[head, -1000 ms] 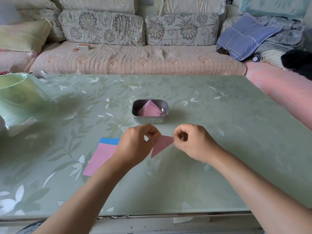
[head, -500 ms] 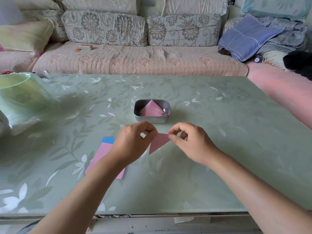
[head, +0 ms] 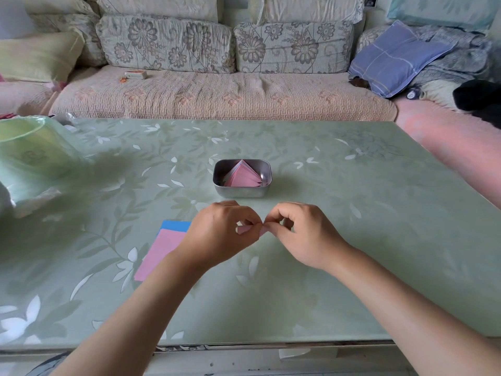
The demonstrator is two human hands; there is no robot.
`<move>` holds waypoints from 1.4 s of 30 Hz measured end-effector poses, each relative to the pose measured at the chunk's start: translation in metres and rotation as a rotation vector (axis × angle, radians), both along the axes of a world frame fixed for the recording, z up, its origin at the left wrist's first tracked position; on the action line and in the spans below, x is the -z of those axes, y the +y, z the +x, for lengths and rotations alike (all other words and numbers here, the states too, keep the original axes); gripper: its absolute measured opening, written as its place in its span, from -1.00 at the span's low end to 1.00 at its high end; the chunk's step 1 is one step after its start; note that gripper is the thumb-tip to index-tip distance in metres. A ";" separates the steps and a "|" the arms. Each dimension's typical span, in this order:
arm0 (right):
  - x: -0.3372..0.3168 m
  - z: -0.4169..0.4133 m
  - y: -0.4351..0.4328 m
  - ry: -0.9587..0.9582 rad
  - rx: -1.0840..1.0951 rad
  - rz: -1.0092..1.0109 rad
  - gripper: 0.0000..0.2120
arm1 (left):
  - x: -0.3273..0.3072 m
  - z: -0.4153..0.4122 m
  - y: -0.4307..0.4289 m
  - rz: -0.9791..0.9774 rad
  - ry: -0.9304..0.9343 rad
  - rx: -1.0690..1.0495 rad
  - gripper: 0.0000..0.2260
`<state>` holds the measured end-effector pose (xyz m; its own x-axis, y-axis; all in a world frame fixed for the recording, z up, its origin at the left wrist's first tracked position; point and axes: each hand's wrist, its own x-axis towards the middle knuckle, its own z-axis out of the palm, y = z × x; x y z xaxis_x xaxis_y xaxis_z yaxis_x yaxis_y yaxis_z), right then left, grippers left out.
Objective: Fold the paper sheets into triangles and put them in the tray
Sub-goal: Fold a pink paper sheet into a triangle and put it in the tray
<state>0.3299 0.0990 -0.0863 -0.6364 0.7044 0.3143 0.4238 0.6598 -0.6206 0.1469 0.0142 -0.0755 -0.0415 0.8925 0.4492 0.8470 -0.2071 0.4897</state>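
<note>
In the head view, a folded pink paper point(head: 242, 229) is pinched at the fingertips of both hands, and most of it is hidden behind them. The left hand point(head: 217, 234) and the right hand point(head: 303, 234) are held close together with fingers curled, over the green flowered worktop point(head: 352, 240). Just beyond them a metal tray point(head: 242, 193) is seen, with pink folded triangles point(head: 244, 177) stacked inside. Flat pink sheets point(head: 162, 251) are laid on a blue sheet point(head: 176, 226) beside the left wrist. A green plastic bag point(head: 32, 158) is seen at the left edge.
</note>
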 end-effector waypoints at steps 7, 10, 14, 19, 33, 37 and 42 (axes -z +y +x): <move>-0.007 0.004 0.006 0.029 0.049 0.007 -0.88 | -0.004 -0.024 0.002 -0.056 -0.022 -0.041 -0.92; -0.007 0.002 0.003 0.020 0.042 0.010 -0.89 | -0.007 -0.028 0.000 -0.080 -0.028 -0.021 -0.91; -0.008 0.002 0.004 0.019 0.065 0.011 -0.85 | -0.011 -0.039 -0.002 -0.120 -0.070 -0.089 -0.90; -0.009 0.008 0.008 0.056 0.087 -0.027 -0.77 | -0.010 -0.038 -0.005 -0.139 -0.217 -0.121 -0.85; 0.001 0.005 0.008 -0.013 0.064 -0.210 -0.93 | 0.009 -0.002 0.005 -0.187 -0.480 -0.112 -0.90; -0.002 -0.001 0.002 0.112 0.012 -0.172 -0.92 | 0.008 0.005 0.003 -0.208 -0.423 -0.076 -0.91; -0.003 -0.004 0.000 0.155 -0.007 -0.129 -0.92 | 0.005 0.010 0.001 -0.190 -0.417 -0.052 -0.90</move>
<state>0.3259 0.0990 -0.0830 -0.5926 0.7407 0.3165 0.3120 0.5733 -0.7576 0.1567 0.0156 -0.0806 -0.2312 0.9492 0.2133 0.5765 -0.0430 0.8160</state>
